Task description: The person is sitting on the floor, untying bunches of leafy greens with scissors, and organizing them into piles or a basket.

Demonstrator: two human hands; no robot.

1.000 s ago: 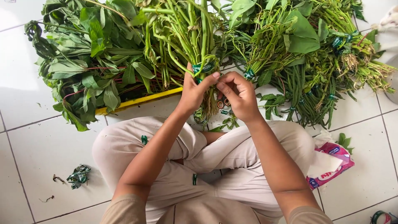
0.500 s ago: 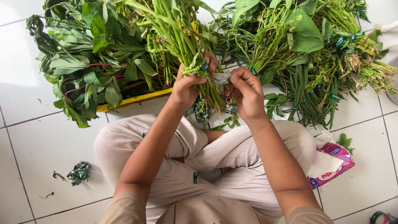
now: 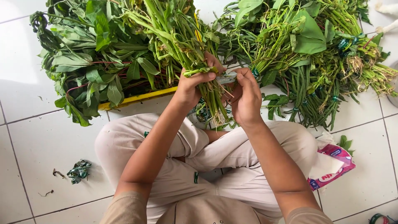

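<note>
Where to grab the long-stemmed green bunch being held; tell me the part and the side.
Grip the green bunch low on its bare stems, above the roots, where the left hand wraps it. Come from the left: the right hand works the other side.

Bundle of long green leafy stalks (image 3: 182,45), stems gathered tight and gripped at the lower part, leaves fanning up and away, cut ends hanging down over the lap. Thin strip of tape (image 3: 227,77) runs sideways off the stems
</note>
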